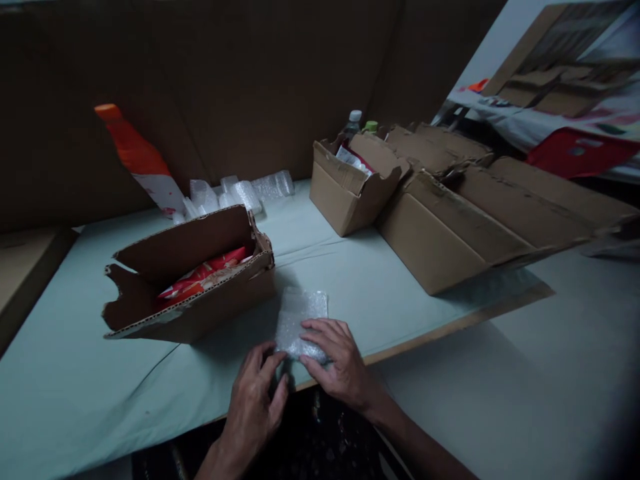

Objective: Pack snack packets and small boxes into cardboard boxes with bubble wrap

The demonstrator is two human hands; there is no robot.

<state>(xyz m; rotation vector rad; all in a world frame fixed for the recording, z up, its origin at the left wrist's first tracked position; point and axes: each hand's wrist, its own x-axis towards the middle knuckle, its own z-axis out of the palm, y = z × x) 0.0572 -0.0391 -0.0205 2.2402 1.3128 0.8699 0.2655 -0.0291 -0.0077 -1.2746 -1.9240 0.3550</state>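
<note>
A folded piece of clear bubble wrap [295, 323] lies flat on the cloth-covered table near its front edge. My right hand [337, 360] rests over its near right part, fingers spread on top and the thumb at the near edge. At the near left corner, my left hand [257, 393] has its fingertips at the wrap, with thumb and fingers apart. Just left of the wrap stands an open cardboard box [235, 293] with red packets [205, 273] inside.
Bubble wrap rolls [245, 195] and an orange-and-white bottle-shaped piece [145, 160] are at the back. Rightward stand a small box [333, 193] holding bottles [354, 121] and a larger open box [430, 233]. A dark brown panel [250, 80] rises behind the table. A red object [580, 153] is far right.
</note>
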